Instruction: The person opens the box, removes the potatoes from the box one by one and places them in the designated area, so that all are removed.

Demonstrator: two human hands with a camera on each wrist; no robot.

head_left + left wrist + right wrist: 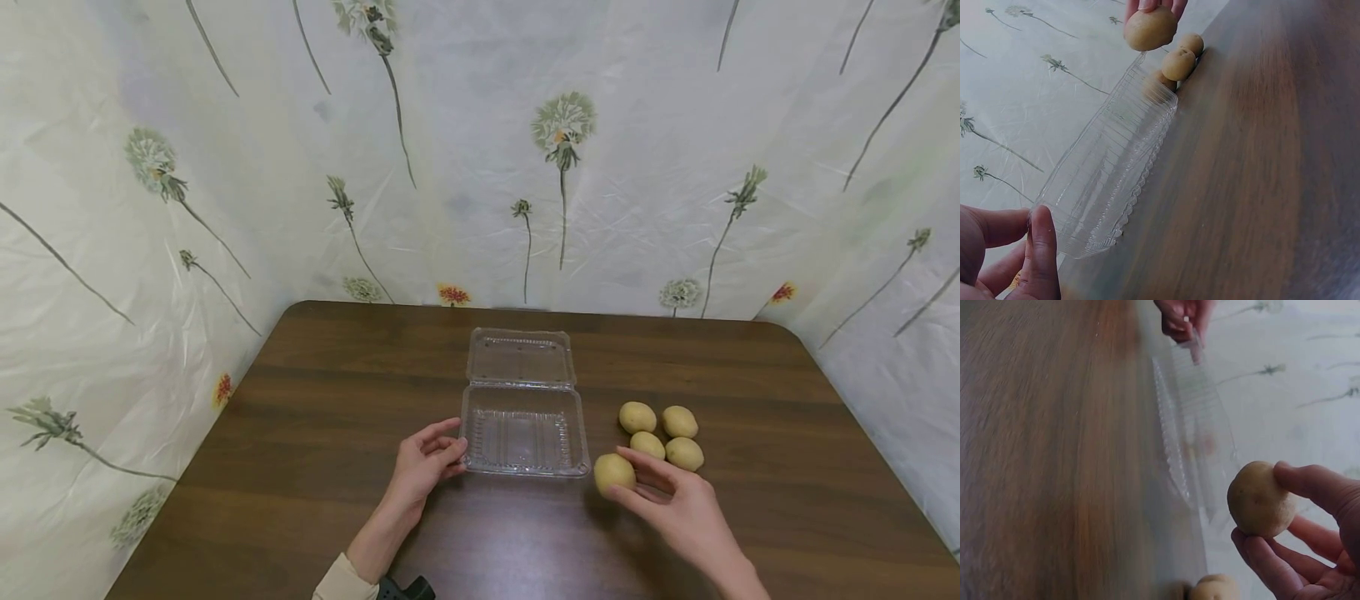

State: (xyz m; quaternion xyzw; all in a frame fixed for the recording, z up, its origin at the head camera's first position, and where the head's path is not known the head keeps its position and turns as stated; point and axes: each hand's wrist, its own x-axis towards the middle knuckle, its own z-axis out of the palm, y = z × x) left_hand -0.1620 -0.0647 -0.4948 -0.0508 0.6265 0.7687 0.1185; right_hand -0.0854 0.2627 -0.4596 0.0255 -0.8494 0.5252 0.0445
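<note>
A clear plastic clamshell container (523, 429) stands on the table with its lid (521, 357) folded back, away from me. My left hand (426, 467) pinches the container's left rim between thumb and fingers, as the left wrist view also shows. In my right hand (678, 508) is a potato (615, 475), gripped between thumb and fingertips just off the container's near right corner. The right wrist view shows that potato (1261, 499) held up above the table. Several more potatoes (680, 422) lie in a cluster to the right of the container. No potato is inside the container.
The brown wooden table (360, 367) has rounded far corners. Behind it and at its sides hangs a pale sheet (465, 150) printed with dandelions. A black device (405, 588) sits by my left wrist at the lower edge of the head view.
</note>
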